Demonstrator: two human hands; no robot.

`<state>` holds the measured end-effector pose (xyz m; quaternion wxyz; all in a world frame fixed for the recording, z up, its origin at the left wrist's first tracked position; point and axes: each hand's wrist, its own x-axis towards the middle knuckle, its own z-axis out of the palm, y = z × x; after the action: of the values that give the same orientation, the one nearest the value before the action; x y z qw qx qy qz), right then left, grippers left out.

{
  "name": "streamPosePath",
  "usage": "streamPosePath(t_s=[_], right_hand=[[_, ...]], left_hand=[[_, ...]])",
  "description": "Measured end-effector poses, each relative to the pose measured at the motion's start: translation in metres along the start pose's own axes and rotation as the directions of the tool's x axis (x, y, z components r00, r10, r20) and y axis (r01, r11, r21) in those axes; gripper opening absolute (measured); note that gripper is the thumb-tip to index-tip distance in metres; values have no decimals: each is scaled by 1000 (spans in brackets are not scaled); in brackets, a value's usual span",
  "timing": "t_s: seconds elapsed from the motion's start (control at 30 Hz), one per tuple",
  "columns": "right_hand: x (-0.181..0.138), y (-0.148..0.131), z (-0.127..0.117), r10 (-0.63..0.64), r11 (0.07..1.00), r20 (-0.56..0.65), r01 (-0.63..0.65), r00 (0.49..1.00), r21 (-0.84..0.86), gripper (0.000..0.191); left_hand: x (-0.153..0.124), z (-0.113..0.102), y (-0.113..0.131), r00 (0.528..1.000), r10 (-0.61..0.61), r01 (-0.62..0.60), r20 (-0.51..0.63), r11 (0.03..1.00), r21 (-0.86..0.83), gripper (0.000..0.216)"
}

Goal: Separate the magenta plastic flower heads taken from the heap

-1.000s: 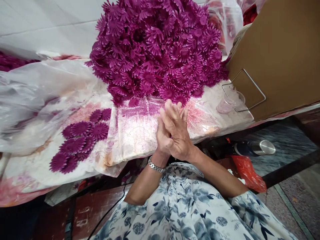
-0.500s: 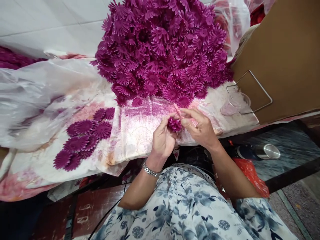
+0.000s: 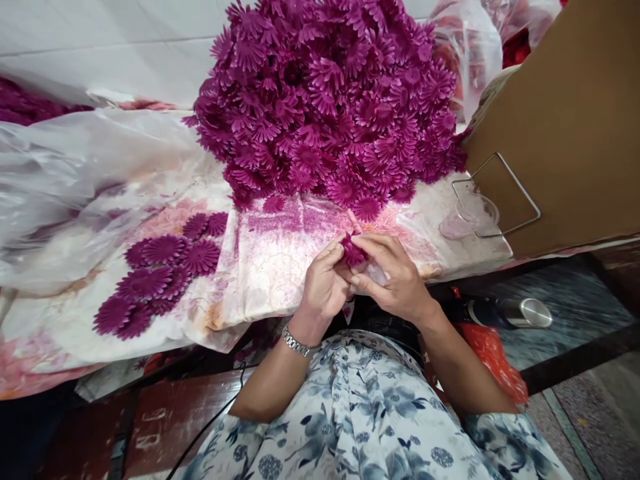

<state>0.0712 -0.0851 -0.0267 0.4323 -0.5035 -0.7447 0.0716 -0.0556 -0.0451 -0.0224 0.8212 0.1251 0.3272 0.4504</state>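
Note:
Close to the table's front edge, both my hands hold one small magenta artificial flower (image 3: 353, 251) between them. My left hand (image 3: 324, 283) is closed on its left side, thumb and fingertips at the petals. From the right, my right hand (image 3: 397, 277) pinches the same flower. Just beyond it a thin pink strip (image 3: 354, 219) shows; whether a hand holds it I cannot tell. Something pale sits under my right fingers, too hidden to name. A large heap of magenta artificial flower heads (image 3: 325, 113) rises behind my hands.
Flat magenta flower pieces (image 3: 160, 273) lie to the left beside a clear plastic sheet (image 3: 75, 193). At right are a plastic cup (image 3: 463, 220), a bent wire frame (image 3: 520, 183) and a cardboard box (image 3: 565, 133). Lower right, a thermos (image 3: 525, 313) lies near a red bag (image 3: 493, 357).
My right hand has come down and closer to my left, its fingers now on the flower. Before, it pinched the pink strip above the flower. The view has shifted slightly.

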Motion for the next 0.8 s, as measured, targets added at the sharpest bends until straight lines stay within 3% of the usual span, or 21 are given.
streamPosePath(t_s=[0.13,0.37,0.6,0.7,0.8], right_hand=[[1,1,-7,92,996,-140,-90,986,25,18],[6,12,7,59,998,-56,-60,997,-13,8],[2,15,8,65,996,20,-64,998,-65,20],[3,14,2,87,995,53,-89,995,35,23],[5,15,-3,118,984,42,-122,992,133,13]], left_hand=[[4,-3,-3,992,119,-121,30,990,77,19],[4,-5,-7,986,95,-113,136,984,137,23],[4,-2,-10,995,67,-80,80,982,172,27],[3,-4,-10,993,81,-97,84,975,202,34],[2,-7,-10,987,99,-125,124,968,217,40]])
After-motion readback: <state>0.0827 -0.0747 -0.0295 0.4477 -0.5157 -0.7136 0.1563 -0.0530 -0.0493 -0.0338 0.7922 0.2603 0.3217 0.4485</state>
